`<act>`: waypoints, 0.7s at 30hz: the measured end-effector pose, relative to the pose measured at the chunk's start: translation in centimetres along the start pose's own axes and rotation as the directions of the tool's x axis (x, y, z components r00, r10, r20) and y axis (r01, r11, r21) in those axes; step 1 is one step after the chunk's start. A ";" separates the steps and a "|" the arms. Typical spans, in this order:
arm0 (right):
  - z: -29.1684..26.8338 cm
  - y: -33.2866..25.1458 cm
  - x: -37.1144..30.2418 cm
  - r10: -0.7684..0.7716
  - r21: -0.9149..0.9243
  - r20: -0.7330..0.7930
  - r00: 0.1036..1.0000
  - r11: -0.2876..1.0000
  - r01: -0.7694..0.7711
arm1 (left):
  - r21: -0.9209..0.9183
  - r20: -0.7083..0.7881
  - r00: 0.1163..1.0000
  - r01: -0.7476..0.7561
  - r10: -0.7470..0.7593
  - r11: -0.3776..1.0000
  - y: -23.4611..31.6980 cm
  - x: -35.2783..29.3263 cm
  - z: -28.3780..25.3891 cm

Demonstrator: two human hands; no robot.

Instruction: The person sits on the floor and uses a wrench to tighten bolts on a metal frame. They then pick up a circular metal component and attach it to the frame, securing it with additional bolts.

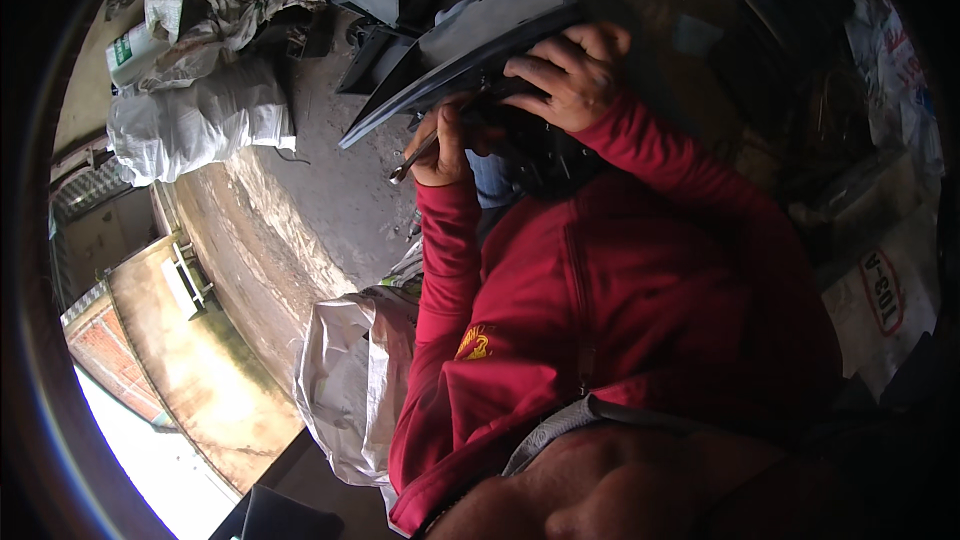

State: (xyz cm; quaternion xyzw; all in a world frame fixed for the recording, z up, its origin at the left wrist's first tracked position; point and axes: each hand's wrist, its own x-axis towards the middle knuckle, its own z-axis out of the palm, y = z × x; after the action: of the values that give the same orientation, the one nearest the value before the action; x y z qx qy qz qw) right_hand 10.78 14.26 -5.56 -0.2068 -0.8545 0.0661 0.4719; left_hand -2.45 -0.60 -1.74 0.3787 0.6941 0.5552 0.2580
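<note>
Plainly, the left hand [443, 152] clasped a tool [414, 159], the panel [480, 40] at twelve o'clock slanting eight-to-two, right hand [577, 78] against it, grip unclear.

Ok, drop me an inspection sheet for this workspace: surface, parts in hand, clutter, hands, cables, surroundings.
Surface: grey, stained floor; no worktop seen.
Job's things: dark-rimmed panel, tilted; thin rod-like tool with a metallic end.
Clutter: white wrapped bundle, white container with a green label, open white sack, more dark panels beyond the held one.
Hands: left hand closed round the tool; right hand at the panel's near edge, fingers bent, grip partly hidden.
Cables: none identifiable; a thin dark strand by the bundle, nature unclear.
Surroundings: bright at lower left, with a brick wall; right side in deep shadow.
</note>
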 end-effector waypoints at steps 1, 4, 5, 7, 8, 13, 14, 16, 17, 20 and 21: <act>0.0 0.0 0.0 0.000 0.000 0.003 1.000 1.000 0.000 | -0.009 -0.005 1.000 0.004 -0.004 1.000 -0.1 0.0 0.0; 0.0 0.0 0.1 -0.003 -0.007 0.011 1.000 1.000 0.003 | -0.039 -0.005 1.000 -0.001 0.001 0.999 -0.3 0.1 0.0; -0.1 0.1 0.2 -0.007 -0.012 0.015 1.000 1.000 0.007 | -0.050 0.003 1.000 -0.015 0.015 0.999 -0.4 0.3 0.1; -0.2 0.1 0.3 -0.010 -0.021 0.017 1.000 1.000 0.010 | -0.066 0.014 0.999 -0.029 0.030 0.997 -0.5 0.5 0.1; -0.2 0.1 0.4 -0.010 -0.025 0.014 1.000 1.000 0.010 | -0.070 0.018 0.999 -0.029 0.030 0.997 -0.5 0.6 0.1; -0.1 0.2 0.2 -0.008 -0.032 0.014 1.000 0.999 0.009 | -0.106 0.025 1.000 -0.005 0.008 0.994 -0.8 0.7 0.0; -0.1 0.2 0.2 -0.005 -0.033 0.025 1.000 0.999 0.006 | -0.108 0.026 1.000 -0.009 0.012 0.994 -0.8 0.7 0.0; -0.1 0.2 0.2 -0.006 -0.033 0.027 1.000 0.999 0.007 | -0.123 0.023 1.000 -0.005 0.008 0.992 -1.0 0.7 0.0; -0.1 0.1 0.2 -0.011 -0.033 0.018 1.000 0.999 0.011 | -0.136 0.020 1.000 0.001 0.001 0.991 -1.1 0.7 0.0; -0.1 0.1 0.2 -0.013 -0.029 0.010 1.000 0.999 0.014 | -0.218 0.038 0.999 0.014 -0.006 0.976 -1.3 0.7 -0.2; -0.1 0.1 0.1 -0.013 -0.027 0.010 1.000 1.000 0.013 | -0.253 0.048 0.999 0.018 -0.006 0.967 -1.3 0.7 -0.3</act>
State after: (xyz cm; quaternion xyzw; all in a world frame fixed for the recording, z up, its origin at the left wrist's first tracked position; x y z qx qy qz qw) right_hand 10.79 14.41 -5.44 -0.2075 -0.8590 0.0524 0.4651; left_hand -3.41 -0.35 -2.83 0.3516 0.6135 0.6286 0.3239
